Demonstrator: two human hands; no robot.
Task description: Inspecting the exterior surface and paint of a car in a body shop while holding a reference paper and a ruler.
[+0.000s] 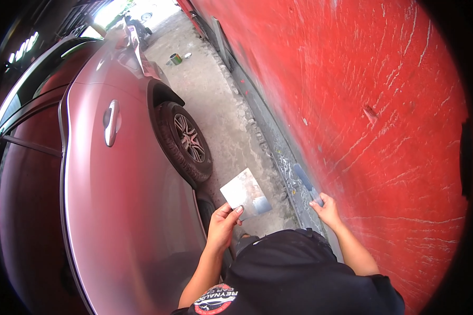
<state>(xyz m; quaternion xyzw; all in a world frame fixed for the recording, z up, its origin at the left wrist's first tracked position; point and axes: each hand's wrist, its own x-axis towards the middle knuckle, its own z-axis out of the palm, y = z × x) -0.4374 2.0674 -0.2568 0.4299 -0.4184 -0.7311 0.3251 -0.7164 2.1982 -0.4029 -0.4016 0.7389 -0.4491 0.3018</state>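
My left hand (224, 229) is closed, with the thumb on top, on the near corner of a flat rectangular plate (245, 190). The plate is pale and smeared, with a blue-grey patch at its lower right corner. Over by the red wall, my right hand (327, 210) pinches one end of a thin, narrow blue-grey blade (303, 177), which looks like a putty spreader. The blade points up and away to the left. A gap lies between the two hands, and neither touches the car or the wall.
A silvery-pink car (105, 199) stands close on my left, with its door handle (111, 123) and wheel (185, 135) in view. The red wall (383, 105) rises on my right above a grey ledge (268, 131). Farther along the concrete floor (194, 89) sits a green can (176, 59).
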